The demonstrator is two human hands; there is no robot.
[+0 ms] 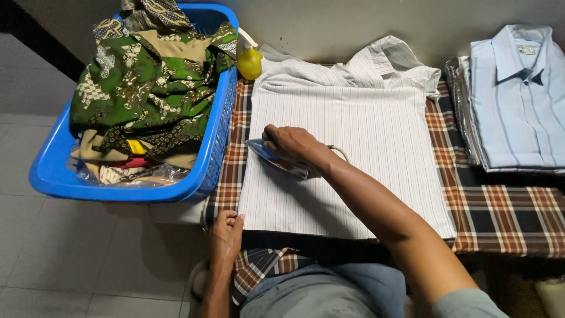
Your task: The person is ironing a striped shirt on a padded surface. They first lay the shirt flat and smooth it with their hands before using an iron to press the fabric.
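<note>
A white striped shirt (359,135) lies flat on a red, white and black plaid cloth (500,206). My right hand (291,144) grips the handle of a clothes iron (276,159), which rests on the left part of the shirt. My left hand (226,232) lies with fingers together on the near left corner of the plaid cloth, touching the shirt's hem and holding nothing.
A blue laundry basket (53,171) full of patterned clothes stands at the left. A yellow spray bottle (249,62) stands behind the shirt. Folded light blue shirts (518,100) are stacked at the right. Grey floor tiles (88,259) show at the lower left.
</note>
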